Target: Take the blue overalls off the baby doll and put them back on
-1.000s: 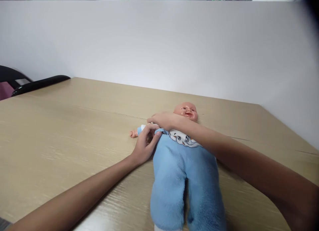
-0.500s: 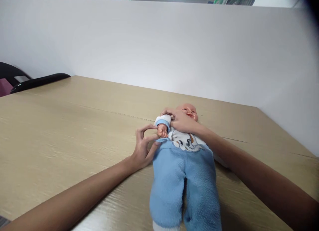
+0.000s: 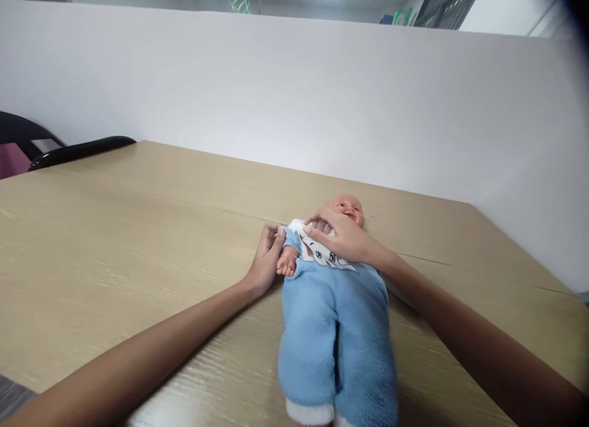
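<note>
Baby doll (image 3: pixel 335 316) flat on its back on the wooden table (image 3: pixel 138 230), right of centre, head (image 3: pixel 348 207) toward the white partition (image 3: pixel 322 108), blue fleece legs (image 3: pixel 338 353) toward the camera, front of the outfit facing up and easy to reach from above. Right hand (image 3: pixel 343 237) spread flat across the printed top (image 3: pixel 322 256), fingers apart, fingertips up at the white collar, pinning the soft body against sliding; no pinch visible there, just pressure. Left hand (image 3: pixel 265 261) in from the side, fingers closed together on the doll's arm (image 3: pixel 289 255) at the blue sleeve, tiny bare fist poking out below, bent down toward the waistband. Both forearms angled in from the near edge, one on each side, bracketing the torso. Off to the far left, a black chair (image 3: pixel 69 151) just beyond the table's edge, well apart from the action. Above the partition, a green shape too blurred to name. Only obstruction: the right wrist across the far shoulder, hiding the doll's other arm.
</note>
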The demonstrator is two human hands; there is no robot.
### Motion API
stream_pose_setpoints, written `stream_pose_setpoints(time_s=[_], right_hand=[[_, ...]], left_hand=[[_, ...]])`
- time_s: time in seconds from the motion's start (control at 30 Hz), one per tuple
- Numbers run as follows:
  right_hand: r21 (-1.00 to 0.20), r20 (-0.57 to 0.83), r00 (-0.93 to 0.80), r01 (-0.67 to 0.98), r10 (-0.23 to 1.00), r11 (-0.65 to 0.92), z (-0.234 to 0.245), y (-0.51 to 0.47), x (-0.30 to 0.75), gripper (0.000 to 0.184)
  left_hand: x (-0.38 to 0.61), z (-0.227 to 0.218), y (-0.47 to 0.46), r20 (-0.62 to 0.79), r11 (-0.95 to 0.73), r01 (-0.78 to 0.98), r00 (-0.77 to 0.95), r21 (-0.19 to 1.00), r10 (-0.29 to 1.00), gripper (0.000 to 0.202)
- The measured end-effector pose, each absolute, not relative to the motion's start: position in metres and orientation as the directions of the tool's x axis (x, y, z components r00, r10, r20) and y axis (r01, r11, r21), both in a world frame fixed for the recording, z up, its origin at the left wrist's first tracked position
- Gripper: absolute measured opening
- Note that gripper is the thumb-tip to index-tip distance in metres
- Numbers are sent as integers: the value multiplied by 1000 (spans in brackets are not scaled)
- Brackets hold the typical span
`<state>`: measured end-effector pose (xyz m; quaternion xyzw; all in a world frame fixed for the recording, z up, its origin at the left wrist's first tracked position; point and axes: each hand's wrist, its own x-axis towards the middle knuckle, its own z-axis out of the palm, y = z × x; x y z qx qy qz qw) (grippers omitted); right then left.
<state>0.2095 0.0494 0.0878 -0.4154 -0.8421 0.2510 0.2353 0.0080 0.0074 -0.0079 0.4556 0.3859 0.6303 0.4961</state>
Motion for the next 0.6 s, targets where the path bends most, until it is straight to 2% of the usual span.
stream_pose_setpoints(time_s=[0.1, 0.2, 0.3, 0.4, 0.5, 0.6], right_hand=[[-567, 99, -518, 672, 849, 476, 89, 40, 217, 37], [-610, 74, -562, 629, 824, 483, 83, 40, 223, 45], [-782, 88, -578, 464, 811, 416, 78, 42, 230, 46], [-947, 36, -448, 271, 893, 174, 69, 44, 238, 51], [-997, -22, -331, 81, 943, 6, 55, 47, 244, 58], [-999, -2, -309, -50, 951, -18, 41, 50, 248, 54]], left_hand=[[11, -10, 16, 45, -61, -375, -50, 925, 998, 48], [11, -10, 26, -34, 43, -409, 30, 912, 999, 57], [9, -7, 32, -39, 72, -383, 93, 921, 995, 56], [4, -3, 34, -15, 56, -348, 119, 936, 993, 50], [2, 2, 41, -15, 69, -312, 170, 948, 985, 45], [5, 5, 55, -47, 115, -269, 247, 956, 968, 44]])
